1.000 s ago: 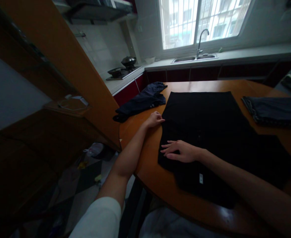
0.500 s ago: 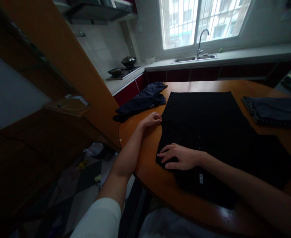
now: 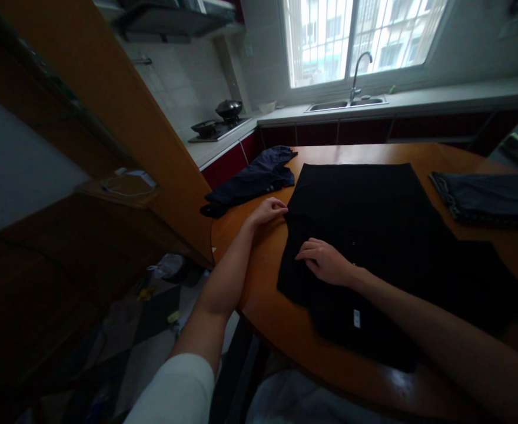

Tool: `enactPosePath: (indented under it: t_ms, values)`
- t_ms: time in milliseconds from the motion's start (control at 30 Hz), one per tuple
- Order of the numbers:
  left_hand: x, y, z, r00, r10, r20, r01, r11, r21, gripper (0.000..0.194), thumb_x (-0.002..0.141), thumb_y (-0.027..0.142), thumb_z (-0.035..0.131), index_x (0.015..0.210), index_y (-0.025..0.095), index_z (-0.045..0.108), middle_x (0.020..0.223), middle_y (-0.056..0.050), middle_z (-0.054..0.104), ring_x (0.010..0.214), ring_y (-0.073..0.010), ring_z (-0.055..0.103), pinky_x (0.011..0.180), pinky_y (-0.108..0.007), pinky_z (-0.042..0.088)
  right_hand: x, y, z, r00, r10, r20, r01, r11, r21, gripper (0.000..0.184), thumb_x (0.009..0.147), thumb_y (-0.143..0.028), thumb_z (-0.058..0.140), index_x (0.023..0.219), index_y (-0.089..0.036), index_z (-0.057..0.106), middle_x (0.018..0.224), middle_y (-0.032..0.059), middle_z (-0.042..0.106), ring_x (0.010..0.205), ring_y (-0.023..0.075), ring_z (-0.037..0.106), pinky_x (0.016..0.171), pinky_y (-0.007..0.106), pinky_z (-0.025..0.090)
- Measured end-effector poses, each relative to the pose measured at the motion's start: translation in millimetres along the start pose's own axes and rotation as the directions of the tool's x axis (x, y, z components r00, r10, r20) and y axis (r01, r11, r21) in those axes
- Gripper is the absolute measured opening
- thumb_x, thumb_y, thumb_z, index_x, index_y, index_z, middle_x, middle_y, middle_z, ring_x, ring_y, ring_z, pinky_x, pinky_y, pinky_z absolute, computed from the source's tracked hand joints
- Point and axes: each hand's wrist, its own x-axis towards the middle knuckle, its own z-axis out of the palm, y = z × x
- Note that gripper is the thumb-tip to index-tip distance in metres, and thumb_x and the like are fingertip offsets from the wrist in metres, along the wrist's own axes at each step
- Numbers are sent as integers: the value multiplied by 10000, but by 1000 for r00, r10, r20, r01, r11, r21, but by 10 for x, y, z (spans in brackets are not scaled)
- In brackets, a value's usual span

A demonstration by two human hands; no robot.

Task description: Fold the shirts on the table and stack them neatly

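A black shirt lies spread over the wooden table, a small white label showing on its near part. At the shirt's left edge, my left hand has thumb and fingers pinched together on the fabric. My right hand is over the left part of the shirt, its fingers bent and close together, pointing left. Whether cloth is caught between those right fingertips is too dark to make out.
The round-edged wooden table bears a crumpled dark blue garment at its far left and folded dark jeans at the right. Beyond stand a sink and a stove. A bag sits on the floor.
My right hand has shifted up and slightly right over the shirt, and its spread fingers have drawn together. My left hand stays at the shirt's edge, moved only slightly.
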Motion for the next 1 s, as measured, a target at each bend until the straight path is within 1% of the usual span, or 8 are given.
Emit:
enactPosePath:
  t_ms: [133, 267, 500, 567, 633, 767, 900, 1000]
  values:
    - [-14, 73, 62, 997, 31, 71, -33, 999, 22, 301, 770, 480, 777, 833, 186, 774, 970, -55, 612, 906, -195, 596, 861, -312, 502, -4, -15, 8, 1000, 23, 12, -23, 1000, 8, 399, 868, -30, 504, 1083, -236, 769, 1009, 64, 720, 958, 215, 617, 918, 394, 508]
    - [-6, 128, 135, 999, -33, 16, 31, 992, 119, 265, 794, 431, 783, 702, 190, 725, 990, -62, 581, 978, -222, 586, 968, -348, 463, -6, -1, 7, 1000, 29, -1, -29, 999, 19, 393, 868, -23, 495, 1060, -229, 770, 999, 60, 721, 942, 212, 616, 902, 382, 508]
    - [14, 231, 259, 982, -148, -117, 172, 958, 231, 180, 809, 366, 782, 782, 202, 714, 1019, -75, 594, 1056, -278, 566, 987, -431, 443, -8, 45, 31, 999, 34, -7, -34, 999, 11, 369, 867, -28, 505, 1044, -224, 763, 1000, 59, 720, 946, 210, 619, 897, 372, 506]
    - [22, 286, 274, 980, -94, -175, 131, 968, 216, 114, 835, 307, 756, 861, 202, 720, 1035, -78, 613, 1066, -274, 577, 988, -433, 449, -8, 45, 26, 999, 38, -2, -38, 999, 13, 369, 870, -28, 501, 1045, -220, 762, 1004, 63, 716, 952, 209, 623, 900, 369, 506]
    - [25, 360, 290, 981, 41, -189, -7, 984, 175, 106, 873, 240, 701, 967, 195, 722, 1089, -86, 635, 1088, -252, 597, 1007, -408, 454, -7, 34, 14, 999, 42, -4, -42, 999, 14, 377, 868, -18, 495, 1046, -217, 762, 1009, 66, 713, 960, 208, 623, 907, 370, 505]
    - [1, 544, 399, 954, 299, -5, -295, 945, 138, 331, 985, 291, 551, 1293, 211, 640, 1353, -105, 608, 1288, -227, 551, 1132, -393, 386, -4, 3, 0, 1000, 28, 0, -28, 1000, -1, 380, 855, -3, 500, 1032, -210, 766, 990, 67, 712, 942, 212, 616, 913, 380, 502]
    - [-43, 700, 571, 953, 174, 249, -251, 913, 322, 545, 1054, 444, 381, 1578, 311, 319, 1658, -54, 313, 1546, -269, 211, 1232, -568, 160, -12, 12, 15, 1000, 23, 8, -23, 1000, -17, 370, 853, -7, 507, 1032, -200, 768, 981, 69, 714, 948, 218, 616, 917, 387, 503]
    - [-56, 744, 632, 955, 80, 287, -199, 889, 413, 602, 1050, 540, 320, 1610, 332, 238, 1696, -36, 197, 1571, -283, 95, 1234, -607, 80, -17, 20, 16, 999, 36, 8, -36, 999, -25, 365, 863, -18, 503, 1038, -197, 769, 988, 70, 716, 956, 218, 621, 932, 393, 505]
